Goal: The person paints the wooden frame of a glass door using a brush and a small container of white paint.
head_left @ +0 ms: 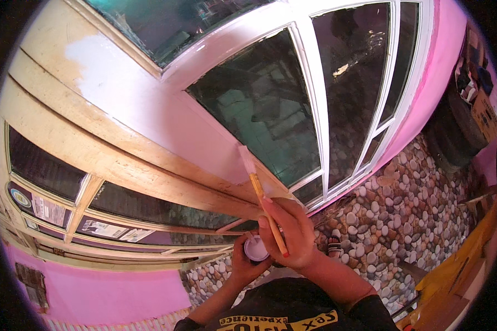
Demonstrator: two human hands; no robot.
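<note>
My right hand (pixel 287 237) holds a paintbrush with a yellow wooden handle (pixel 258 190). Its pale, paint-covered bristles (pixel 246 157) lie against the pale painted panel (pixel 207 143) beside a glass pane (pixel 262 110); the lower part of that strip shows bare, stained cream-brown wood. Below and left of the brush, my left hand (pixel 243 262) grips a small round container of pale lilac paint (pixel 256 247), its rim partly hidden by my right hand.
Window frames (pixel 321 138) surround dark glass above and to the left. A pink wall (pixel 99 276) is at lower left. A sandal (pixel 334 248) shows on the pebble-patterned floor (pixel 392 209). Dark furniture with a cardboard box (pixel 483 116) stands right, with yellow material (pixel 450 259) below.
</note>
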